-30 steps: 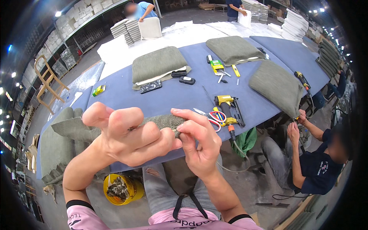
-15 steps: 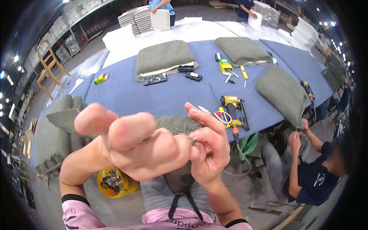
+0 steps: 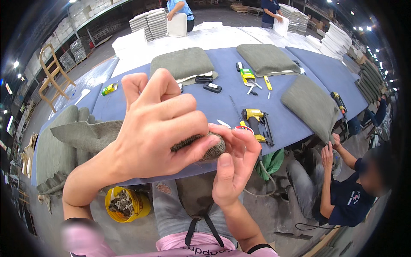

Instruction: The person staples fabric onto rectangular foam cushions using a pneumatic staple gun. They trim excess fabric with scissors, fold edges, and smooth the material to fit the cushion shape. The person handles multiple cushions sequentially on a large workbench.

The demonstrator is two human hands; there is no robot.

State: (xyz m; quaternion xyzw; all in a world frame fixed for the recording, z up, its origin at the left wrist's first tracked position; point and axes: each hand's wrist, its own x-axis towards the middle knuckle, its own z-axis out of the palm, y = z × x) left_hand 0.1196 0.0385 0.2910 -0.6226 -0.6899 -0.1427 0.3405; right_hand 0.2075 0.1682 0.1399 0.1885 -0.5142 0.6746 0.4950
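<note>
A single head-worn fisheye view looks down and forward from very close above the hands, across the blue surface (image 3: 214,103) beyond.

Blue table (image 3: 222,103): 3 green cushions (image 3: 182,64), yellow nail gun (image 3: 256,122), scissors.

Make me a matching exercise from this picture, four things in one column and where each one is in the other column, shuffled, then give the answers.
Things:
1. grey-green fabric piece
2. yellow staple gun
3. yellow bucket
4. wooden chair frame

Places:
A. on the floor below the blue table edge
B. far left, standing by the shelving
C. pinched between the left hand and right hand
D. lying on the blue table, right of the hands

Pairs: 1-C, 2-D, 3-A, 4-B
</note>
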